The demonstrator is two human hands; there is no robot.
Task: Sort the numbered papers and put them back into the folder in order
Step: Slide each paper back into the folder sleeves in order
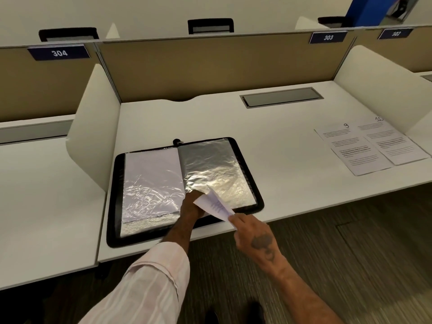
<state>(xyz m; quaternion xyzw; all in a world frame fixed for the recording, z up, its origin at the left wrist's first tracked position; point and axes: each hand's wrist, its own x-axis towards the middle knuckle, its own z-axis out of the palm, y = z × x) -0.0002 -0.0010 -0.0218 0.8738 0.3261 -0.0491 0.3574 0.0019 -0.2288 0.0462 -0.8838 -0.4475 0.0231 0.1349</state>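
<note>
A black zip folder (114,195) lies open on the white desk, its clear plastic sleeves showing. The left sleeve (152,183) holds a white sheet; the right sleeve (215,169) looks empty and shiny. My left hand (192,205) reaches to the bottom of the right sleeve, fingertips at its lower edge near the spine. My right hand (253,235) pinches a curled printed paper (214,204) at the folder's lower right, its far end by my left hand. Two printed sheets, numbered 9 (350,148) and 10 (392,141), lie at the desk's right.
White side dividers (93,141) flank the desk and a tan back panel (210,66) closes it off. A grey cable hatch (281,97) is set into the desk behind. Neighbouring desks carry labels 304, 303 and 302. Dark carpet shows below the front edge.
</note>
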